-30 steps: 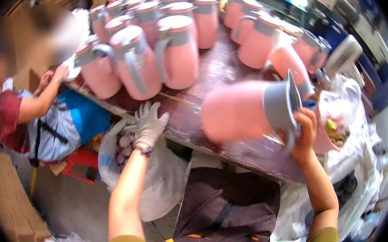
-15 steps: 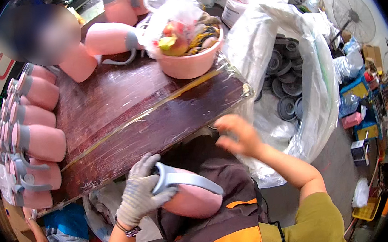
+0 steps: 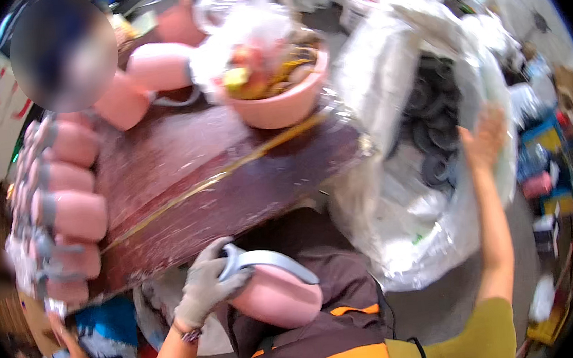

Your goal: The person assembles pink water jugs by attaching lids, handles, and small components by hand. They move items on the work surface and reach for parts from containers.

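Observation:
In my lap lies a pink jug (image 3: pixel 280 297) with a grey rim and handle, tilted on its side. My left hand (image 3: pixel 207 285), in a pale knit glove, grips the jug at its grey rim end. Bare and outstretched, my right hand (image 3: pixel 487 135) reaches over the large clear plastic bag (image 3: pixel 390 238) on the right, its fingers blurred but spread. Inside that bag are several dark grey round lids (image 3: pixel 437 128), close to the right hand. Whether the hand touches the bag's wall I cannot tell.
A dark red wooden table (image 3: pixel 183 167) stands ahead, with rows of pink jugs (image 3: pixel 75 214) along its left side. At its far right corner sits a pink bowl (image 3: pixel 277 111) of odds and ends. Another person's arm (image 3: pixel 73 351) shows at lower left.
My right hand has moved right and forward, from beside the table edge to over the plastic bag. The view has shifted slightly; my left hand keeps its hold on the jug.

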### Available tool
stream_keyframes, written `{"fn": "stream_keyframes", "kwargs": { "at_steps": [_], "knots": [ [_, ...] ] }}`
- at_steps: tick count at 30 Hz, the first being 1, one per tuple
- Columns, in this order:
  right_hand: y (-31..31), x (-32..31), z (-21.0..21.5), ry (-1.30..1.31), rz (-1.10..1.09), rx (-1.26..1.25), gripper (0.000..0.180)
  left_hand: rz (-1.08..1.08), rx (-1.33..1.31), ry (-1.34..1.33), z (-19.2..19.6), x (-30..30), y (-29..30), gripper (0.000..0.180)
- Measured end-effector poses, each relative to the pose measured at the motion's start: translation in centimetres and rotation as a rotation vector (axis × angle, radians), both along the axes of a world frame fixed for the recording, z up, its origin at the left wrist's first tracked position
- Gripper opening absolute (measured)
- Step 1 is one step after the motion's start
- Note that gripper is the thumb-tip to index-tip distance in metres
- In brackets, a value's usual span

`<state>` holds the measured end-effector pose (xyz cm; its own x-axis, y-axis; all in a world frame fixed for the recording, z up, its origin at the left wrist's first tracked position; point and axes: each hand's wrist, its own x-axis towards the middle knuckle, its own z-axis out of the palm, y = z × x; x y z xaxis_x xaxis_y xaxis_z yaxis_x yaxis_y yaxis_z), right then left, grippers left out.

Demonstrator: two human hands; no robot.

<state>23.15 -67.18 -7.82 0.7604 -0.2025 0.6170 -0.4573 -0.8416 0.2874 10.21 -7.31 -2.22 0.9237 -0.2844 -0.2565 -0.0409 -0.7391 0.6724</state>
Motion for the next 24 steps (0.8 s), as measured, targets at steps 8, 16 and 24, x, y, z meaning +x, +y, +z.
{"fn": "stream_keyframes", "kwargs": {
  "at_steps": [8,16,24],
  "knots": [
    [-13.8,-6.2,-7.9,0.147,-0.214,0.572,0.065,-0.028,-0.001,-0.139,-0.6,0.6,0.7,0.047],
    [4.9,-13.3,20.6,-0.084,0.648,0.944,0.031,0.146,-0.254,0.152,-3.0,0.4,3.3,0.045],
    [-10.6,-13.6,13.2,0.163,-0.001,0.581,0.046,-0.040,-0.162,-0.018,-2.6,1.0,2.6,0.042]
  ]
}}
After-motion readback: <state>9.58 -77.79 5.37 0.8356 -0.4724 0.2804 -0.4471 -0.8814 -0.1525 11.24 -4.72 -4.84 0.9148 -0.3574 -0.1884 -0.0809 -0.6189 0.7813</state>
